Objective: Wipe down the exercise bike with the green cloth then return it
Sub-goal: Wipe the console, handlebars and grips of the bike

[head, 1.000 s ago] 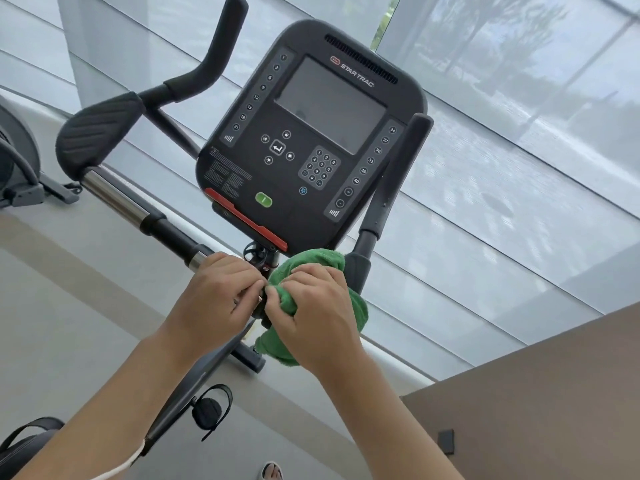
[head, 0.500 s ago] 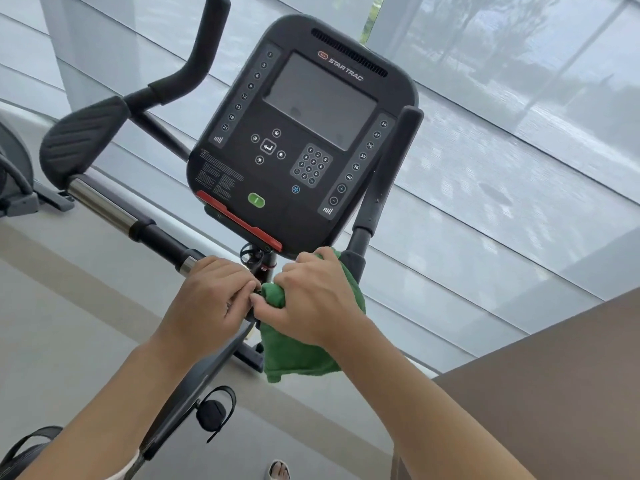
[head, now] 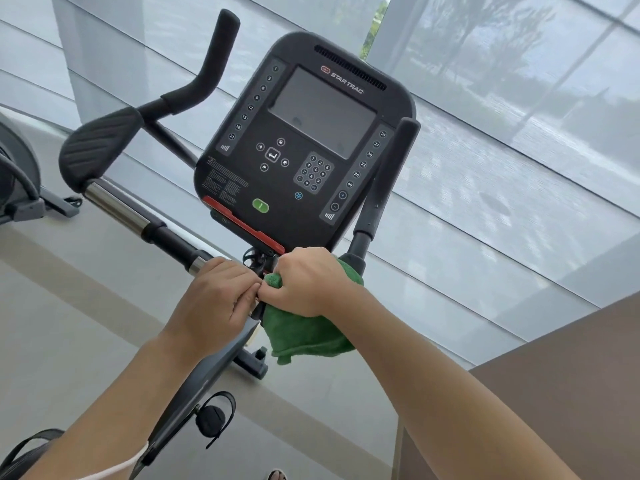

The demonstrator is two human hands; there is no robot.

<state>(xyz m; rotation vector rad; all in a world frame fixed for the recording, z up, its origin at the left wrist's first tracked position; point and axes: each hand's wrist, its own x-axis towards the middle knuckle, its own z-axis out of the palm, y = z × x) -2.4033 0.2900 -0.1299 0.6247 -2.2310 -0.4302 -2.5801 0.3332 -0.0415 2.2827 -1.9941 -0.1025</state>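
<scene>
Right hand (head: 308,282) has the green cloth (head: 306,336) bunched in its fist just under the Star Trac console (head: 304,147); left hand (head: 216,299) curled round the handlebar (head: 173,242) beside it, knuckles touching.

We see a bright, evenly lit scene: soft daylight comes through the sheer window blinds (head: 502,150), which wash out the view behind them. Shadows are faint. The console screen (head: 323,110) shows dull reflections. Straight lines bow and tilt toward the edges from the wide lens, and detail is slightly soft throughout.
</scene>
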